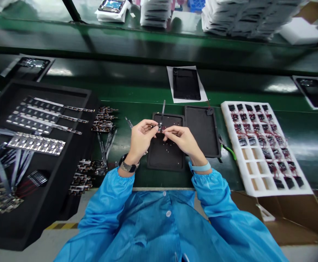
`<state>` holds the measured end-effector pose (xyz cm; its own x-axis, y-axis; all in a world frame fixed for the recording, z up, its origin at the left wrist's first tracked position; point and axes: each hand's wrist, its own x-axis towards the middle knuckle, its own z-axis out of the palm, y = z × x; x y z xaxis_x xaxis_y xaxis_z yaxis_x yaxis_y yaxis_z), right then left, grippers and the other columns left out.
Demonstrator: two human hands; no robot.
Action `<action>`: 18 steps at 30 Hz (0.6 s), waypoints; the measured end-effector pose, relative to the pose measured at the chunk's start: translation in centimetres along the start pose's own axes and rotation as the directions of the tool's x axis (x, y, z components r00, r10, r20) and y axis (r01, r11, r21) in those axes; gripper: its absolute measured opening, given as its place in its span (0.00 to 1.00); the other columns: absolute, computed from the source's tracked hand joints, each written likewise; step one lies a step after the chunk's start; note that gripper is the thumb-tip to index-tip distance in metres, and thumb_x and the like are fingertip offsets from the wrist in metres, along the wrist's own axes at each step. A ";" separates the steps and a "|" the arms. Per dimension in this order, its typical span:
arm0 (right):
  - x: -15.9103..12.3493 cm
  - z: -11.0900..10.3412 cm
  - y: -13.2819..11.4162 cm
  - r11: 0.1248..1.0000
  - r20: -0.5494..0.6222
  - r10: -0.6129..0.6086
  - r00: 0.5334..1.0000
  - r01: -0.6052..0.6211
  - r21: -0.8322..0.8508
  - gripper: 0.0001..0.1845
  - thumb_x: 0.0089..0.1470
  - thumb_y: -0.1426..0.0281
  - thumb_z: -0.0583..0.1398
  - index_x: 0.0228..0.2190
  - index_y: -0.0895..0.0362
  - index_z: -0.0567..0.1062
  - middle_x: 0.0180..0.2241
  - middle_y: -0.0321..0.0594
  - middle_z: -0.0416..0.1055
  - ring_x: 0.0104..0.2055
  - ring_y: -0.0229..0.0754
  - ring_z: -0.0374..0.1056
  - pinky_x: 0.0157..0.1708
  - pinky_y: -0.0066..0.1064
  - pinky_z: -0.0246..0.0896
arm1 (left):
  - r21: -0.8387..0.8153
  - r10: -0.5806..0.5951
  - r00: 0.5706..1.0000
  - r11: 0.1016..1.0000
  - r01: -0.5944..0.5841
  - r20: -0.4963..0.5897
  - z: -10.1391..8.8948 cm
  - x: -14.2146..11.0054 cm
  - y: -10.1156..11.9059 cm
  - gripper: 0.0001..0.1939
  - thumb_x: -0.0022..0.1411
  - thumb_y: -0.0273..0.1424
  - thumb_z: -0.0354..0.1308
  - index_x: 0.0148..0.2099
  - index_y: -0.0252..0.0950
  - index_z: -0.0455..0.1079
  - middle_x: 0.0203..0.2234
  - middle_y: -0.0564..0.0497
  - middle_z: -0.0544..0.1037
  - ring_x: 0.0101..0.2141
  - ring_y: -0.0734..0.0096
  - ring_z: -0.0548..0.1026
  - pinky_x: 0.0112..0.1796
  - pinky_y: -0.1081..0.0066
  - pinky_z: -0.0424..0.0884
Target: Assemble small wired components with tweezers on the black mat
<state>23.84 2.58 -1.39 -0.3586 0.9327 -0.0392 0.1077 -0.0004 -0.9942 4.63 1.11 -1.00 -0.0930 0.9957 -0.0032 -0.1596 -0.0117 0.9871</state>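
Observation:
Over a black tray (164, 160), my two hands meet at a small circuit board (160, 127) with a flat ribbon cable (163, 111) sticking up from it. My left hand (141, 140) grips the board between thumb and fingers. The fingers of my right hand (183, 141) are pinched together at the board's right end; what they hold, perhaps a thin red wire, is too small to make out. Tiny pale bits are scattered on the tray. To its right lies a second black tray (201, 133) with a small black part (209, 111) at its upper corner.
Green-handled cutters (228, 150) lie beside a white foam tray (226, 120) of black parts with red wires. Stacked boards (103, 120) and a large black bin (78, 92) with board strips are at left. A black tablet-like panel (186, 83) lies behind, below a shelf (148, 40).

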 end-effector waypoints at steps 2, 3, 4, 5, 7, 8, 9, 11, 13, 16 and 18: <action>0.0 0.1 0.0 0.999 0.000 0.018 1.000 -0.018 0.036 0.16 0.59 0.57 0.68 0.39 0.56 0.83 0.27 0.38 0.79 0.30 0.41 0.73 0.35 0.34 0.66 | -0.018 -0.004 1.000 1.000 0.004 0.008 0.0 0.0 -0.1 0.09 0.59 0.30 0.69 0.41 0.34 0.77 0.32 0.49 0.81 0.32 0.70 0.80 0.30 0.73 0.74; 0.0 0.3 0.0 0.999 -0.006 0.027 1.000 -0.026 0.048 0.16 0.59 0.56 0.68 0.39 0.56 0.83 0.26 0.37 0.77 0.28 0.40 0.70 0.32 0.32 0.64 | -0.028 -0.006 1.000 1.000 0.006 0.016 0.0 0.0 -0.2 0.09 0.59 0.29 0.69 0.41 0.34 0.77 0.32 0.49 0.81 0.32 0.70 0.80 0.30 0.73 0.74; 0.0 0.4 0.0 0.998 -0.017 0.035 0.999 -0.034 0.054 0.16 0.59 0.56 0.68 0.38 0.57 0.83 0.24 0.35 0.75 0.26 0.38 0.67 0.29 0.31 0.61 | -0.034 -0.007 1.000 0.999 0.008 0.022 0.0 0.0 -0.3 0.09 0.59 0.29 0.69 0.41 0.34 0.77 0.32 0.49 0.81 0.32 0.70 0.80 0.30 0.73 0.74; 0.0 0.5 0.0 0.998 -0.031 0.043 0.999 -0.041 0.055 0.17 0.58 0.55 0.68 0.38 0.57 0.83 0.23 0.34 0.73 0.24 0.36 0.63 0.26 0.30 0.57 | -0.036 -0.009 1.000 0.999 0.010 0.027 0.0 0.0 -0.3 0.08 0.59 0.29 0.69 0.41 0.34 0.77 0.32 0.49 0.81 0.32 0.71 0.80 0.30 0.74 0.74; 0.0 0.7 -0.1 0.998 -0.054 0.050 0.997 -0.048 0.042 0.17 0.57 0.54 0.69 0.35 0.57 0.82 0.22 0.33 0.70 0.22 0.34 0.57 0.23 0.29 0.50 | -0.028 -0.011 0.999 1.000 0.012 0.032 0.1 -0.1 -0.4 0.08 0.59 0.30 0.69 0.41 0.34 0.77 0.32 0.49 0.81 0.32 0.71 0.80 0.30 0.74 0.74; -0.1 0.8 -0.1 0.999 -0.064 0.048 0.997 -0.047 0.028 0.18 0.57 0.54 0.69 0.35 0.57 0.82 0.22 0.33 0.70 0.22 0.33 0.55 0.22 0.29 0.47 | -0.020 -0.013 0.999 1.000 0.013 0.033 0.1 -0.1 -0.4 0.08 0.59 0.30 0.69 0.41 0.34 0.77 0.32 0.49 0.82 0.31 0.72 0.79 0.30 0.74 0.74; -0.1 0.9 -0.1 0.999 -0.074 0.043 0.996 -0.043 0.011 0.18 0.56 0.53 0.69 0.34 0.57 0.82 0.22 0.33 0.69 0.21 0.33 0.53 0.22 0.29 0.45 | -0.010 -0.016 0.999 1.000 0.016 0.033 0.1 -0.1 -0.4 0.08 0.59 0.30 0.69 0.41 0.34 0.78 0.33 0.49 0.82 0.30 0.73 0.79 0.30 0.74 0.74; -0.2 1.0 -0.2 0.999 -0.087 0.031 0.996 -0.032 -0.017 0.19 0.56 0.53 0.69 0.33 0.57 0.82 0.19 0.31 0.66 0.19 0.32 0.51 0.21 0.29 0.41 | 0.009 -0.024 0.999 1.000 0.023 0.038 0.1 -0.1 -0.3 0.08 0.59 0.31 0.69 0.41 0.34 0.78 0.33 0.49 0.82 0.29 0.73 0.78 0.29 0.73 0.75; -0.3 1.0 -0.3 0.999 -0.089 0.023 0.996 -0.026 -0.030 0.19 0.57 0.53 0.68 0.33 0.57 0.82 0.16 0.30 0.63 0.18 0.32 0.51 0.20 0.29 0.41 | 0.021 -0.031 0.998 0.999 0.030 0.047 0.2 -0.2 -0.3 0.09 0.58 0.31 0.69 0.41 0.34 0.78 0.33 0.49 0.82 0.29 0.72 0.79 0.30 0.73 0.75; -0.4 0.9 -0.6 0.999 -0.060 0.020 0.998 -0.022 -0.046 0.18 0.59 0.54 0.67 0.33 0.57 0.81 0.16 0.31 0.65 0.17 0.34 0.56 0.20 0.29 0.49 | 0.010 -0.045 0.997 0.999 0.045 0.064 0.2 -0.2 -0.3 0.12 0.58 0.32 0.70 0.44 0.34 0.78 0.33 0.48 0.83 0.32 0.69 0.80 0.31 0.72 0.76; -0.5 0.9 -0.7 0.998 -0.047 0.013 0.999 -0.016 -0.059 0.17 0.59 0.55 0.66 0.32 0.56 0.81 0.18 0.33 0.68 0.18 0.35 0.61 0.21 0.29 0.55 | 0.000 -0.059 0.996 0.998 0.059 0.073 0.2 -0.3 -0.3 0.15 0.56 0.32 0.70 0.46 0.35 0.78 0.33 0.49 0.83 0.32 0.68 0.81 0.32 0.71 0.76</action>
<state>23.13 1.80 -0.77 -0.3134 0.9484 -0.0474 0.1681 0.0063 -0.9858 4.86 0.87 -1.30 -0.0117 0.9987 -0.0499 -0.1648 0.0473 0.9852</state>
